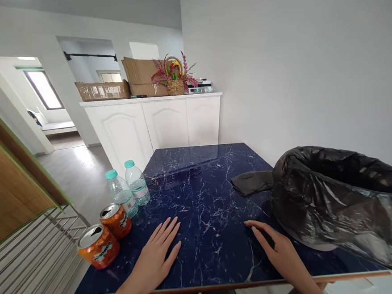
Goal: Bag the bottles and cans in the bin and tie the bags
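Observation:
My left hand [161,252] lies flat on the dark blue marbled table [210,253], fingers stretched out and nothing under them that I can see. Left of it stand two orange soda cans, a nearer can [100,247] and a farther can [118,220], both with opened tops. Behind them are two clear plastic bottles with teal caps, one bottle [121,194] beside the other bottle [137,182]. My right hand [273,244] rests on the table, thumb and index finger extended with a gap between them, other fingers mostly hidden. To its right sits a bin lined with a black plastic bag [324,205].
A folded dark cloth-like piece [252,182] lies against the bin's left side. Beyond the table stands a white cabinet [167,122] bearing a cardboard box [103,91] and a flower basket [175,86]. A metal rack [33,266] is at the left; a wall is at right.

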Demonstrator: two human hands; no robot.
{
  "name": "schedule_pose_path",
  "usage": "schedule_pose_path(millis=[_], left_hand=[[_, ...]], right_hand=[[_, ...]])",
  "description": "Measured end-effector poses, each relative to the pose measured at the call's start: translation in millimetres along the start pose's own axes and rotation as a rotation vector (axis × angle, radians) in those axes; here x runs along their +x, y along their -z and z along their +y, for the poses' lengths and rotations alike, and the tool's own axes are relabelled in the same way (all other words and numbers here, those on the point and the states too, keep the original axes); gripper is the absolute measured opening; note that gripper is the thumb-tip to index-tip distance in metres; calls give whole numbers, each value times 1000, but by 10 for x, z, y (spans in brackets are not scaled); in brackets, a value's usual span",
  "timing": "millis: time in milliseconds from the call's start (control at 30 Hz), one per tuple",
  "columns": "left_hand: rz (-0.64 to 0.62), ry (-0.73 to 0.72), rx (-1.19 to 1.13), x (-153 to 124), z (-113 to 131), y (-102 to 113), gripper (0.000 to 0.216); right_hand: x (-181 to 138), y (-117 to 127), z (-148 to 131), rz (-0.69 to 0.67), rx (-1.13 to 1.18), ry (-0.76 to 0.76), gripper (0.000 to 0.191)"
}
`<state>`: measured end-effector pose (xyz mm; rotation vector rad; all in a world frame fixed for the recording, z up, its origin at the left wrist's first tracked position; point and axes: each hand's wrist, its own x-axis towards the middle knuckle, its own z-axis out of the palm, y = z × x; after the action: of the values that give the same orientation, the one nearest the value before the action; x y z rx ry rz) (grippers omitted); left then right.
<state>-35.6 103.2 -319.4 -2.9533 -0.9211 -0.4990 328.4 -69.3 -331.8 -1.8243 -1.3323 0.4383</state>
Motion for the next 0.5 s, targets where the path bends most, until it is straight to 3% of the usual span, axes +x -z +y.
schedule_pose_path(millis=[67, 133, 233, 300, 367, 433, 500], left_hand=[[12, 11, -11, -28, -3, 2, 64], [21, 14, -18, -38, 6, -11, 62], [20, 17, -23, -44, 23, -37, 60], [15, 23, -26, -49, 31, -50, 59], [14, 30, -30, -58, 37, -55, 58], [16, 36, -35, -70, 40, -57, 57], [19, 42, -38, -82, 39, -59, 56]], right_hand=[[-54, 55, -65, 7, -30, 32, 46], [-146, 197, -166, 77, -97, 164, 39], [-307, 602, -409, 257, -250, 472, 31], [-374, 953, -605, 402, -355, 592, 31], [-369, 1298, -750, 594, -471, 613, 37], [-288, 1594, -768, 752, -586, 541, 48], [-160, 1825, -642, 780, -692, 484, 56]])
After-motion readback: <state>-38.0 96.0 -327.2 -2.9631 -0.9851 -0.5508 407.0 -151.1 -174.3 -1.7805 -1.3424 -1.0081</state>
